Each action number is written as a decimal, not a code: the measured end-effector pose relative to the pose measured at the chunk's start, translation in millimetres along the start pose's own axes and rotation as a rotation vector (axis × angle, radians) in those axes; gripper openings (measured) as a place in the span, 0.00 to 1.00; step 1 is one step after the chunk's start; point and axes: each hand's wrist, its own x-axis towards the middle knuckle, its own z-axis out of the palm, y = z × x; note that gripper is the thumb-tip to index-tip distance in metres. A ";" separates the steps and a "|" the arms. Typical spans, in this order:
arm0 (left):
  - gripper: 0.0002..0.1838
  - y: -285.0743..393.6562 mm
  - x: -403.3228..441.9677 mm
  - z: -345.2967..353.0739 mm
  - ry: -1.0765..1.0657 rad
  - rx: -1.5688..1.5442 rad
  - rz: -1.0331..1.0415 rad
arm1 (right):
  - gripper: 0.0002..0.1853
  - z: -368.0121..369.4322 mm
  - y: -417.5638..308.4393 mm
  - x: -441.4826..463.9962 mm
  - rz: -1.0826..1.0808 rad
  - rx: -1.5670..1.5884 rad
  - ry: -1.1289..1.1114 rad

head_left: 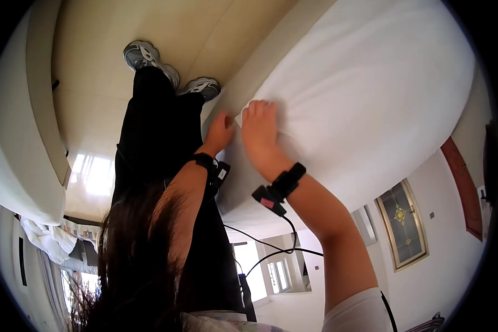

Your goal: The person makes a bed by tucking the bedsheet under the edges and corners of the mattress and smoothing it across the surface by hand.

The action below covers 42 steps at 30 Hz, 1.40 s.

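Observation:
A white sheet (359,94) covers a bed with a pale side (249,91), to the right of my legs. At the bed's near edge, my right hand (260,123) lies over the sheet with its fingers bent and closed on the cloth. A small white fold (238,119) sticks out between my two hands. My left hand (219,133) is beside it, a little lower, with curled fingers against the sheet's edge. The fingertips of this hand are partly hidden. Each wrist carries a black strap with a small box, the left box (221,173) and the right box (270,200).
Black cables (276,250) hang from the wrist boxes. My grey shoes (202,87) stand on the tan floor (205,27). Another pale piece of furniture (16,138) is at the left. A framed glass panel (402,224) and white walls show at the lower right. Dark hair (133,254) covers the lower left.

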 end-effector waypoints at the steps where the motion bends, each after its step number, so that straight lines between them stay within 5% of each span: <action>1: 0.15 -13.3 -13.0 -4.8 -0.080 -0.040 -0.130 | 0.18 -2.8 -11.2 -6.8 -0.073 -0.013 0.003; 6: 0.21 -49.5 -48.2 -2.9 -0.149 -0.129 -0.298 | 0.15 13.1 -57.5 -43.0 -0.163 0.071 -0.102; 9: 0.17 -55.7 -46.0 0.5 -0.060 -0.067 -0.204 | 0.06 44.2 -70.0 -45.9 -0.052 0.496 0.120; 11: 0.12 -54.6 -43.3 5.1 0.022 0.112 -0.158 | 0.07 64.8 -84.4 -49.6 -0.030 0.388 0.207; 12: 0.11 -50.3 -41.9 3.5 0.052 0.183 -0.164 | 0.08 59.6 -86.9 -48.3 -0.070 0.279 0.053; 19: 0.08 -34.4 -33.3 7.2 0.043 0.215 -0.231 | 0.11 52.3 -73.6 -49.9 -0.098 0.147 0.024; 28: 0.05 -4.7 -34.3 -3.7 -0.145 0.326 -0.193 | 0.12 62.0 -65.1 -53.4 -0.110 0.119 -0.069; 37: 0.06 9.8 -22.2 -1.4 -0.107 0.365 -0.198 | 0.11 62.5 -50.3 -56.0 0.038 0.155 0.121; 39: 0.04 -4.5 -16.4 12.7 -0.026 0.272 -0.038 | 0.08 56.9 -50.7 -56.9 0.152 0.152 0.262; 42: 0.12 -28.5 -19.0 36.4 -0.013 0.137 -0.020 | 0.05 36.8 -63.5 -75.5 0.181 0.240 0.288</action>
